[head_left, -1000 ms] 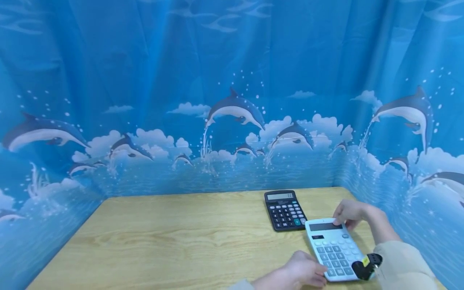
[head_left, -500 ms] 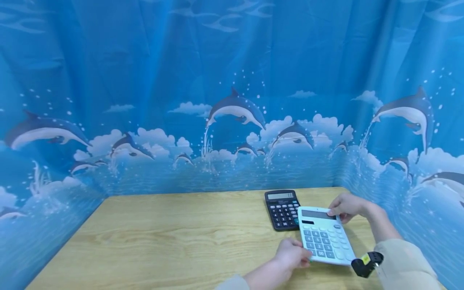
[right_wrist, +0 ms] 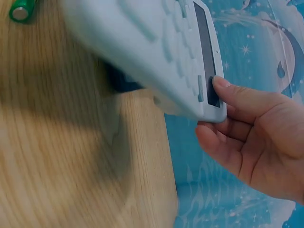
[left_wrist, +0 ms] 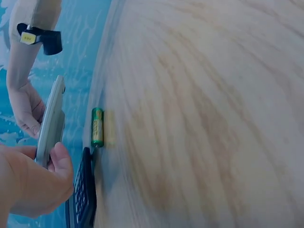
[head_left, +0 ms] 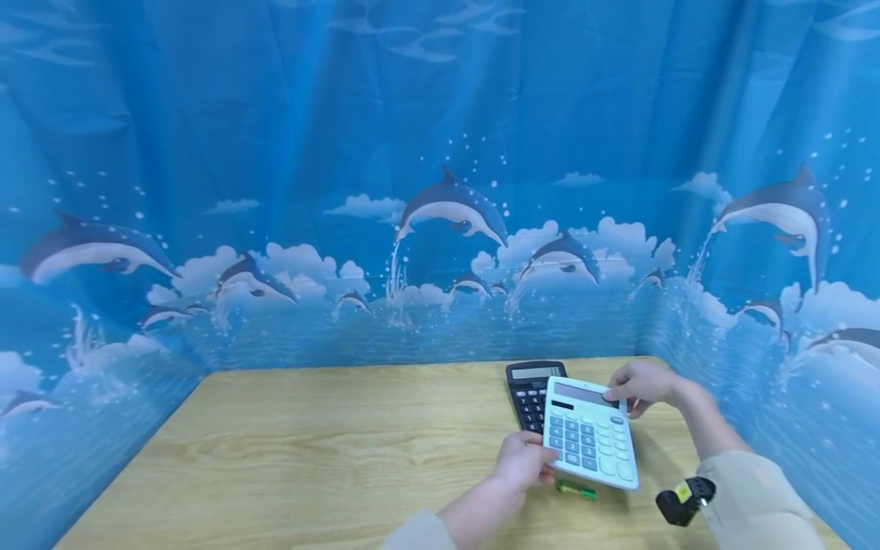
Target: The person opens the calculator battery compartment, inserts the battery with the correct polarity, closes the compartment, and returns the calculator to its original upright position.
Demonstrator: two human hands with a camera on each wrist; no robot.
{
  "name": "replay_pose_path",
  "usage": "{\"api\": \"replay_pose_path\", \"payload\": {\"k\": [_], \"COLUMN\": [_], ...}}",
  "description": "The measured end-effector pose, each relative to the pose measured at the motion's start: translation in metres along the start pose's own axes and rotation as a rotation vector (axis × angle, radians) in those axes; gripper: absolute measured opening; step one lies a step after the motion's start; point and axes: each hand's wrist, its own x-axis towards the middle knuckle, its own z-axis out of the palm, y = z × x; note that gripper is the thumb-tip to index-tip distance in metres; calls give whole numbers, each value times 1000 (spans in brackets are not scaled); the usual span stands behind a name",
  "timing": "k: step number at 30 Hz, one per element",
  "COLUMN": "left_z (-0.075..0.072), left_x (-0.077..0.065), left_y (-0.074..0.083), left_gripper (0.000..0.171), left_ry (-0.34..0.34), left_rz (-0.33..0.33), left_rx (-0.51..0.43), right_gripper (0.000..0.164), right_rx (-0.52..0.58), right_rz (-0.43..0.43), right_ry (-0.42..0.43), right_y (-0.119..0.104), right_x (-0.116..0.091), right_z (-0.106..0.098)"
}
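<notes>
Nearest are two pale sleeves, the left sleeve (head_left: 421, 533) at the lower edge and the right sleeve (head_left: 761, 500) further to the right, with a small black device (head_left: 686, 500) bearing a yellow label at the right wrist. The left hand (head_left: 521, 461) pinches the white calculator (head_left: 605, 439) at its lower left corner, the thumb on the key side and the fingers underneath. Just below the calculator's near edge, a green battery (head_left: 576, 490) lies on the bench (head_left: 309, 443), partly covered in the head view; the right wrist view shows its flat metal end. The white calculator is held up off the bench, tilted, its keys and display facing the person, and a shadow falls on the wood under it. At its upper right corner the right hand (head_left: 642, 386) also pinches it, the thumb on the corner of the display and the fingers curled behind. Beyond, toward the far edge of the bench, lies a black calculator (head_left: 524, 393), its right and lower parts hidden by the white one; the figures on its display are too small to read. Farthest back hangs a blue curtain (head_left: 344, 114) printed with leaping dolphins (head_left: 450, 200), white clouds (head_left: 367, 206) and rippled water.
</notes>
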Motion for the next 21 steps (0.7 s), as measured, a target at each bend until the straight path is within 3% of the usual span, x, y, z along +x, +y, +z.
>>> {"api": "replay_pose_path", "payload": {"k": [4, 10, 21], "left_z": [-10, -28, -60], "left_x": [4, 11, 19], "left_y": [3, 9, 18], "left_gripper": [28, 32, 42], "left_ry": [-8, -66, -55], "left_rz": [-32, -78, 2], "left_rx": [-26, 5, 87], "right_gripper": [17, 20, 18], "right_rx": [-39, -106, -89], "right_rz": [-36, -98, -203], "right_ry": [-13, -16, -11], "right_y": [-5, -12, -32], "right_x": [2, 6, 12], "right_z": [3, 5, 8]}}
